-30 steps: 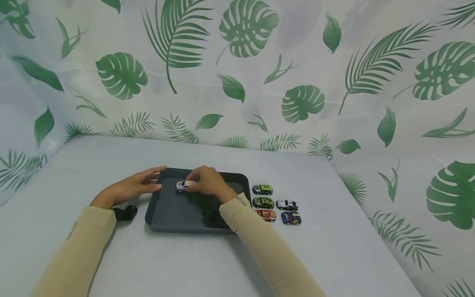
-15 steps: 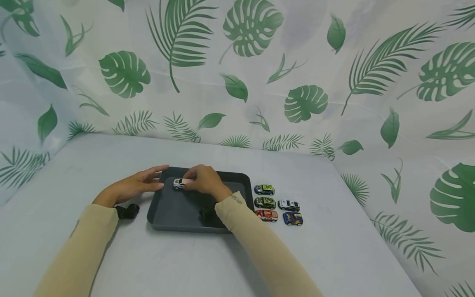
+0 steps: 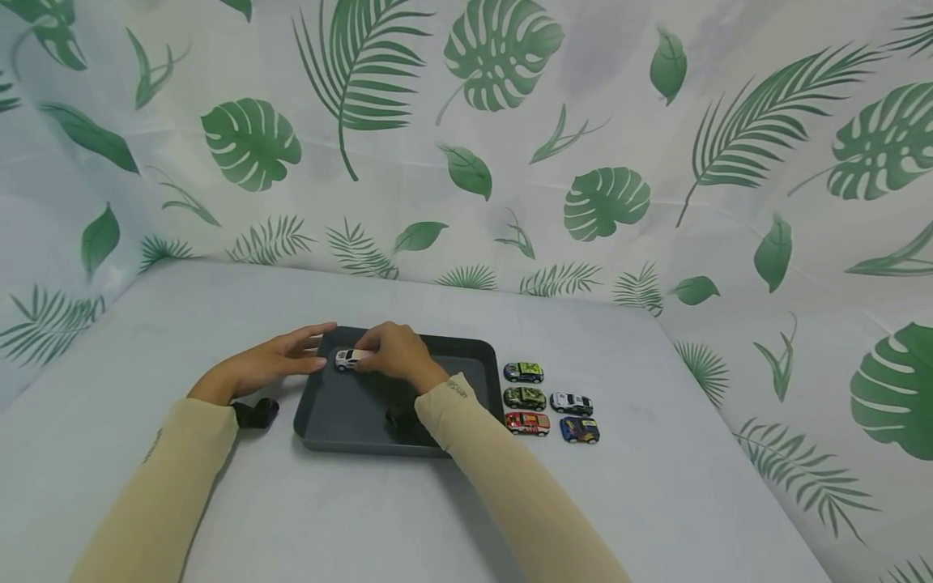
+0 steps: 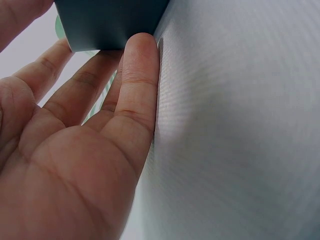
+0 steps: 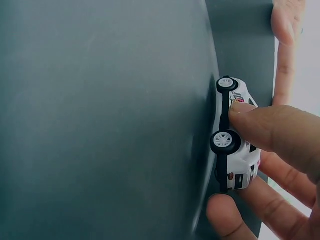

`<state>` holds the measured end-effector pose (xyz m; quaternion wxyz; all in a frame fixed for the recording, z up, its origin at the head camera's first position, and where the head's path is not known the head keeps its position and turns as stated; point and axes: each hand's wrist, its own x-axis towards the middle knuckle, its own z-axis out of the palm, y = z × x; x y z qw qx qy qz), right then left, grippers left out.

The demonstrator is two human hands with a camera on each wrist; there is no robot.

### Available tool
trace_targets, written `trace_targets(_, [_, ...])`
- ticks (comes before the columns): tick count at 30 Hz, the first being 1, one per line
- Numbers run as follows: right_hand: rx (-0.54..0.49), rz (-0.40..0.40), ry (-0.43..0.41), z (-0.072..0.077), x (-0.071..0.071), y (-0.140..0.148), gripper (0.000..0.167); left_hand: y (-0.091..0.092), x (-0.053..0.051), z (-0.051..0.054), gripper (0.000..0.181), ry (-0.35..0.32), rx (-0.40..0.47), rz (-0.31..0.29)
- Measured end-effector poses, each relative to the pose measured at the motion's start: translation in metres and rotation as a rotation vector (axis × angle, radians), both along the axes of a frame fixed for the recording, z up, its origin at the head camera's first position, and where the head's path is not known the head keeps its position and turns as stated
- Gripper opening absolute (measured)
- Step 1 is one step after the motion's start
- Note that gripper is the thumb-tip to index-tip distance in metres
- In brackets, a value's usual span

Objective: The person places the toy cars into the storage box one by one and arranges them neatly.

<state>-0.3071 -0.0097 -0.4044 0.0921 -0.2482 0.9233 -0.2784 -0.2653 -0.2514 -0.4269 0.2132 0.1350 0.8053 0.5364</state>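
A dark grey tray (image 3: 342, 421) lies on the white table. Inside its upper left part, the right hand (image 3: 397, 352) pinches a white toy car (image 3: 348, 359) between thumb and fingers. The right wrist view shows the white car (image 5: 240, 155) with its wheels against the tray floor (image 5: 110, 120) and the thumb on its side. At the tray's left wall rests the left hand (image 3: 266, 363), its fingers extended and touching the rim. In the left wrist view the left hand's fingertips (image 4: 140, 50) meet the tray's outer wall (image 4: 112, 25).
Right of the tray stand several toy cars: a blue and yellow one (image 3: 523, 372), a green one (image 3: 525, 397), a red one (image 3: 528, 423), a white and black one (image 3: 572, 403) and a dark blue one (image 3: 580, 429). A leaf-patterned cloth (image 3: 408, 186) hangs behind the table.
The right hand has moved left across the tray with the white car, closer to the left wall. The left hand keeps its place at the tray's edge while the whole view shifts slightly.
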Motion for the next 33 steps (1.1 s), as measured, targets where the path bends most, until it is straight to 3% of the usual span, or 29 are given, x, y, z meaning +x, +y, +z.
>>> trace_targets(13, [0.045,-0.018,-0.014,-0.002,-0.001,-0.005,0.025,0.001,-0.001,0.001,0.084,-0.008,0.016,0.001])
trace_targets(21, [-0.038,0.022,-0.065,-0.004,-0.004,0.001,0.033,-0.001,0.000,0.000,0.083,-0.006,0.027,-0.005])
trace_targets(33, [-0.147,0.055,-0.078,0.007,-0.004,0.015,0.031,0.002,0.000,0.001,0.086,-0.017,-0.005,0.012])
